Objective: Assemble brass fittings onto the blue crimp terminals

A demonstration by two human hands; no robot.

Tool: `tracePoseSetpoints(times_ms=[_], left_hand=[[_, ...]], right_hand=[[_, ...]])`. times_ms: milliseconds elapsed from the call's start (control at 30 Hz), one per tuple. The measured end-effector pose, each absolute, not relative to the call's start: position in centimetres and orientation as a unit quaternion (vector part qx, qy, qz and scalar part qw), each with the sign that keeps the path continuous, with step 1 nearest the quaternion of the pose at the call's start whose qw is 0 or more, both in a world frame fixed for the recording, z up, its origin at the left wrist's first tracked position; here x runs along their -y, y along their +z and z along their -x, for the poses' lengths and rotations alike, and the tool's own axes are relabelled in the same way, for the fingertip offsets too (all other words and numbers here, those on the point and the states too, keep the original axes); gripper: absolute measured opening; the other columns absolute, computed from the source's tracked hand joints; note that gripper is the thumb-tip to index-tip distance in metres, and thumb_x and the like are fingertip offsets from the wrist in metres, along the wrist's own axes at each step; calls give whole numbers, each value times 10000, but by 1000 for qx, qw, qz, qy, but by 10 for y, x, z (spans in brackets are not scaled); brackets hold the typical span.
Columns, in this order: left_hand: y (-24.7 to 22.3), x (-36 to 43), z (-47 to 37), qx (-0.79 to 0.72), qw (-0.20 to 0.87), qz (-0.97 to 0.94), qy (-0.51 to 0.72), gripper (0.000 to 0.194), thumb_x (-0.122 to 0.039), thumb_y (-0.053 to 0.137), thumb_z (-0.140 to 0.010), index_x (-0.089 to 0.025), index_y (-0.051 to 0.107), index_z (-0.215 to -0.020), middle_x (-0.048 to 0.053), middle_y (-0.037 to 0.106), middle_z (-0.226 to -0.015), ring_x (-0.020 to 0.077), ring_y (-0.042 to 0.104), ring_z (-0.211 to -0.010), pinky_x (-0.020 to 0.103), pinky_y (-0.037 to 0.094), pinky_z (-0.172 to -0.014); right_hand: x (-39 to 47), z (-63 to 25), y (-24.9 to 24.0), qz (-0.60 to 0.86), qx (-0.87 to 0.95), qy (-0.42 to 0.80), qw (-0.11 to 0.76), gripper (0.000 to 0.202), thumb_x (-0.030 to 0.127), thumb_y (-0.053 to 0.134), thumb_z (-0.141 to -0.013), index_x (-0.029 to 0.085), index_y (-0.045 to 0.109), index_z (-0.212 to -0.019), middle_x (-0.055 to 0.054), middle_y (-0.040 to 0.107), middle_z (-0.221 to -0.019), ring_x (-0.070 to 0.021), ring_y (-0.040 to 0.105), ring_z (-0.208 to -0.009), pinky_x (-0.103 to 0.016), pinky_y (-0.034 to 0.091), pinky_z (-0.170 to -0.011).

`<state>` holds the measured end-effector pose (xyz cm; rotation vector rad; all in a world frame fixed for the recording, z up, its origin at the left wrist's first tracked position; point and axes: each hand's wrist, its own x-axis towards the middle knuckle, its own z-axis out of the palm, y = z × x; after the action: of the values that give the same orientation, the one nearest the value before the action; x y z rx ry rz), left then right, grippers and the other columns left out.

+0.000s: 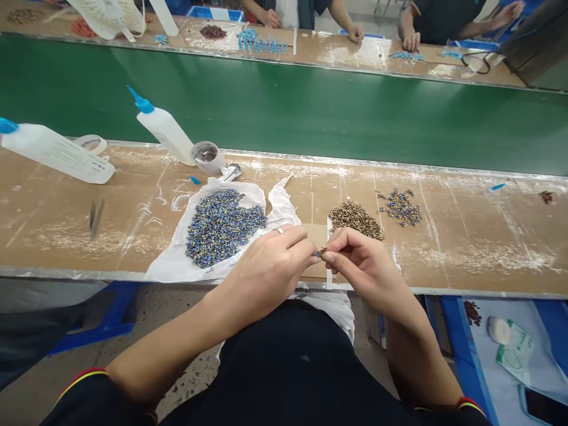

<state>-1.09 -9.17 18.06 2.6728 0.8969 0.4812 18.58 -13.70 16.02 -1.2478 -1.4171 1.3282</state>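
Observation:
My left hand point(275, 260) pinches a small blue piece point(318, 254) between thumb and fingers, over the near edge of the workbench. Close against it, my right hand point(364, 263) pinches a tiny brass-coloured piece point(323, 251); the two pieces meet or nearly meet between my fingertips. Left of my hands, a heap of small blue-and-yellow pieces point(222, 228) lies on a white plastic sheet point(171, 260). Just beyond my right hand is a pile of small brass-coloured pieces point(355, 219). A smaller group of blue and brass pieces point(402, 207) lies to its right.
Two white bottles with blue caps point(166, 133) point(57, 151), a tape roll point(207, 157) and tweezers point(95, 219) lie to the left. A green belt point(284, 106) runs behind the bench point(479, 236). Co-workers' hands point(410, 40) are across it. A blue tray point(461, 343) holds a phone point(544, 405) at lower right.

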Motion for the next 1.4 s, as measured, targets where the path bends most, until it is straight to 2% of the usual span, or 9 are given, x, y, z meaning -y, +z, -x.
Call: tracePoseSetpoints(times_ms=[133, 300, 467, 633, 767, 933, 1133, 1400], left_hand=[[179, 83, 14, -334, 210, -893, 217, 156, -258, 553, -967, -154, 621, -1062, 46, 632, -896, 153, 591, -787, 261, 449, -687], [170, 77, 13, -326, 266, -875, 240, 183, -250, 525, -982, -153, 625, -1100, 53, 666, -918, 162, 617, -831, 268, 461, -729], [164, 73, 4, -311, 287, -864, 273, 152, -157, 472, -987, -149, 619, -949, 43, 650, -854, 150, 592, -792, 256, 421, -698], [161, 71, 3, -296, 340, -839, 304, 210, -124, 467, -980, -161, 549, -790, 1, 583, -736, 114, 540, -701, 227, 381, -652], [160, 72, 6, -303, 380, -821, 301, 225, -146, 470, -983, -161, 538, -769, -15, 543, -696, 104, 495, -657, 226, 362, -638], [159, 74, 6, -303, 419, -806, 289, 259, -181, 462, -992, -160, 510, -738, -18, 523, -687, 101, 452, -627, 234, 344, -631], [159, 80, 6, -302, 425, -804, 287, 263, -160, 448, -984, -160, 474, -722, -22, 502, -666, 100, 441, -615, 235, 332, -619], [157, 83, 10, -301, 389, -825, 278, 277, -54, 475, -896, -170, 403, -656, -45, 410, -575, 94, 369, -540, 238, 287, -566]], right_hand=[[131, -186, 162, 495, 534, 517, 449, 125, 288, 628, -919, 204, 575, -844, 6, 612, -780, -116, 586, -714, -263, 488, -662], [123, -189, 161, 509, 527, 502, 460, 109, 286, 644, -911, 199, 601, -862, -6, 645, -795, -119, 616, -725, -260, 515, -664], [115, -186, 161, 494, 528, 507, 469, 119, 292, 659, -907, 197, 602, -863, -2, 648, -788, -112, 625, -725, -243, 521, -662], [114, -180, 155, 475, 521, 529, 472, 116, 321, 603, -949, 208, 596, -970, 2, 647, -796, -111, 631, -723, -240, 510, -660], [114, -175, 147, 485, 579, 456, 471, 206, 340, 487, -1005, 202, 563, -873, -2, 611, -774, -111, 581, -689, -251, 456, -640], [114, -168, 140, 479, 657, 368, 452, 296, 287, 386, -1033, 198, 500, -775, 1, 536, -716, -121, 513, -655, -274, 386, -624], [117, -163, 137, 455, 689, 339, 450, 282, 205, 357, -1031, 204, 469, -772, 19, 492, -694, -102, 491, -619, -241, 357, -594], [121, -165, 128, 459, 724, 346, 381, 289, 252, 350, -1038, 209, 423, -761, 23, 495, -668, -102, 502, -589, -238, 350, -587]])
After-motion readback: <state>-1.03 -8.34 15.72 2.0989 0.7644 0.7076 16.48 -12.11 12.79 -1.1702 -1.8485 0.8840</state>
